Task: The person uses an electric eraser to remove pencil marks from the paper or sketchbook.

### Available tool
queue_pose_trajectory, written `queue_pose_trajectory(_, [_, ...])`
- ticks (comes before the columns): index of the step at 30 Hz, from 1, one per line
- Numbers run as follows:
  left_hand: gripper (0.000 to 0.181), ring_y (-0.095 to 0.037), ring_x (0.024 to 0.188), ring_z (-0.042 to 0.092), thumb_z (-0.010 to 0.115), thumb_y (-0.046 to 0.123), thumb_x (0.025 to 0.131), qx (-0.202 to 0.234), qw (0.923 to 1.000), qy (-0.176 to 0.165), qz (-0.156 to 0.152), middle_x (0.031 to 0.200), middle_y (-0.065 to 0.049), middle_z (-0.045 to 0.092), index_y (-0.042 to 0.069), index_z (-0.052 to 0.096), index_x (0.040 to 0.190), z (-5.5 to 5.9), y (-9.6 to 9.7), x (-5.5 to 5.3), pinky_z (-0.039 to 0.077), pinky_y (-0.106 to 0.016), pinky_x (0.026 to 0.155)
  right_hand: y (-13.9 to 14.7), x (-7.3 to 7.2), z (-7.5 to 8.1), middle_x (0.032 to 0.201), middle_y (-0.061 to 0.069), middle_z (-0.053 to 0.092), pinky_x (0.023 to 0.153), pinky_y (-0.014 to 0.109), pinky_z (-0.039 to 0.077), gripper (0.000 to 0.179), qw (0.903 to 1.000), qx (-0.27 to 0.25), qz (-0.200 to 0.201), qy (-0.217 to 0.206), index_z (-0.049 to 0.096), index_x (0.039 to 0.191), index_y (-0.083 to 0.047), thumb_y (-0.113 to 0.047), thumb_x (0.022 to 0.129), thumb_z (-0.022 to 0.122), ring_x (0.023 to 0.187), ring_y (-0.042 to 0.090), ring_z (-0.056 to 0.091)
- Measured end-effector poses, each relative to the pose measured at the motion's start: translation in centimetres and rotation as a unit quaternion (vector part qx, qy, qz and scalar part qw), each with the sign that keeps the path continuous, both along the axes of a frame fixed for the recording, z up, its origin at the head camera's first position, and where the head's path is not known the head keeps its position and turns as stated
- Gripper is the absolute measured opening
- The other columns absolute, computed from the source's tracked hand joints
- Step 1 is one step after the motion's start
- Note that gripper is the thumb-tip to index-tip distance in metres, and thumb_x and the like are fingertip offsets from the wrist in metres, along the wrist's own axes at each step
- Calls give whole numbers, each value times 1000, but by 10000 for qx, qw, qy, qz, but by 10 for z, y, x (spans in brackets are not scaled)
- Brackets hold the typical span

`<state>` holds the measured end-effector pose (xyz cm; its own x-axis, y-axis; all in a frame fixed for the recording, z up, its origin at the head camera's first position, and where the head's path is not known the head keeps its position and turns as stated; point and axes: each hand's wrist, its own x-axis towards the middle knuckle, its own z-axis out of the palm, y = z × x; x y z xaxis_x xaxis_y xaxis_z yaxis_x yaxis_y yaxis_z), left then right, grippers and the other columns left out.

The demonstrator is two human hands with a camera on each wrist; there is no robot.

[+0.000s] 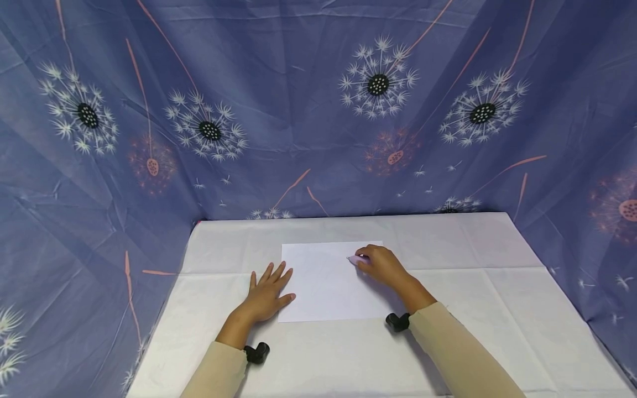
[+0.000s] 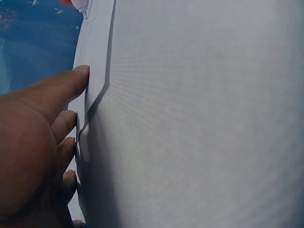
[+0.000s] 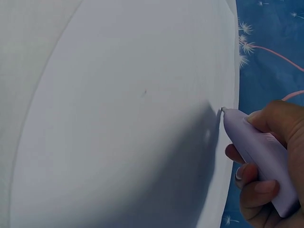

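Head view: paper (image 1: pixel 318 287) flat on the white cloth (image 1: pixel 318 359), its long side across. Left hand (image 1: pixel 266 298) at the paper's left edge, fingers spread, thumb and fingertips reaching onto the sheet. Right hand (image 1: pixel 382 264) over the upper right part of the sheet, gripping a lilac tool (image 1: pixel 356 259), tip pointing left. Most of the tool is hidden by the hand here.

Right wrist view fills in the grip: thumb laid along the top, other fingers curled under; thick, rounded body tapering to a thin tip. Short pale dashes on its side, and a small dark mark (image 3: pixel 145 91) on the paper, clear only from this side. Hand's shadow runs over the sheet to near the tip; whether the tip touches, cannot tell.

Left wrist view: thumb at the paper's edge, other fingers in a row below it, partly cut off. Only the tool's tip end shows, top left, with faint lines on the paper beside it.

Head view alone gives the beige sleeves (image 1: pixel 216 370), a black device (image 1: pixel 256 352) at each wrist, and the full spread of blue dandelion curtain (image 1: pixel 298 110) behind.
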<state>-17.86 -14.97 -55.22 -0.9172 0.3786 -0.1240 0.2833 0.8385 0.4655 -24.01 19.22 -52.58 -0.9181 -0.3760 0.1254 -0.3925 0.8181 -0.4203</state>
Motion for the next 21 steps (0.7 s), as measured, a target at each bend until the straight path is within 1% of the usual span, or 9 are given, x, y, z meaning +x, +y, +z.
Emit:
queue_pose_trajectory(3, [68, -39, 159, 8, 58, 44, 101, -6, 10000, 3, -6, 170, -8, 19, 17, 35, 159, 0, 0, 0, -3, -75, 118, -2, 2, 1, 106, 9, 76, 87, 43, 55, 24, 10000, 39, 24, 33, 75, 113, -6, -17, 92, 72, 95, 24, 69])
queue_pose_trajectory(9, [68, -39, 159, 8, 57, 44, 101, 2, 10000, 5, -17, 171, -8, 19, 17, 35, 159, 0, 1, -1, -3, -75, 118, -4, 2, 1, 104, 8, 76, 85, 42, 55, 23, 9999, 68, -143, 46, 75, 111, -8, -16, 91, 73, 92, 23, 68])
queue_pose_trajectory(13, [68, -39, 159, 8, 58, 44, 101, -4, 10000, -18, -2, 171, -7, 19, 17, 35, 159, -1, 1, -1, -3, -75, 119, -6, 1, 1, 108, 10, 75, 89, 43, 56, 24, 10000, 54, -42, -36, 75, 113, -6, -17, 91, 72, 98, 26, 70])
queue_pose_trajectory(15, [68, -39, 159, 8, 58, 44, 101, -3, 10000, -27, 6, 171, -7, 19, 17, 35, 159, -1, 1, -1, -3, -75, 118, -6, 0, 1, 109, 10, 75, 89, 43, 56, 25, 9999, 73, -35, -89, 75, 114, -7, -17, 92, 72, 99, 26, 70])
queue_pose_trajectory(18, [68, -39, 159, 8, 58, 44, 101, 7, 10000, -27, 6, 171, -7, 19, 17, 35, 159, -1, 1, 0, -3, -75, 118, -5, 0, 0, 107, 8, 76, 87, 43, 55, 24, 9998, 79, -164, -123, 75, 113, -8, -17, 91, 72, 96, 25, 69])
queue_pose_trajectory(21, [68, -40, 159, 8, 58, 44, 101, 5, 10000, -7, -4, 171, -8, 19, 17, 35, 159, 0, 0, 0, -3, -75, 118, -3, 0, 0, 103, 7, 76, 85, 43, 55, 23, 9994, 91, -325, -62, 76, 112, -9, -16, 90, 73, 92, 23, 69])
